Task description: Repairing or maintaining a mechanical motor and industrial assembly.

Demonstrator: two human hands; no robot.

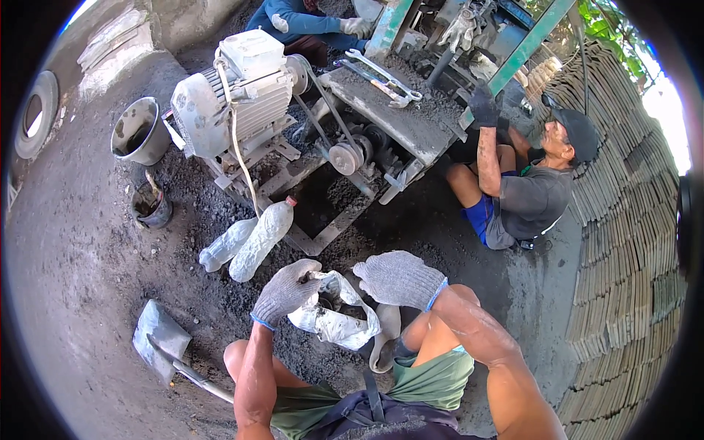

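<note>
Looked softly daylit, glaring to blank white at the upper right, beyond the stacked slabs (623,220). Sank into deep shadow beneath the metal table (429,137). Came out mostly sharp mid-frame, bent strongly toward the rim, fell black in the corners.

At the far left, a grey round plastic bucket (159,141) stands beyond a smaller dark round pail (160,217). Right of both sits a grey ribbed metal motor (235,95). A grey-bladed shovel (163,343) lies near left; thin grey slabs (623,286) are stacked along the right.
</note>
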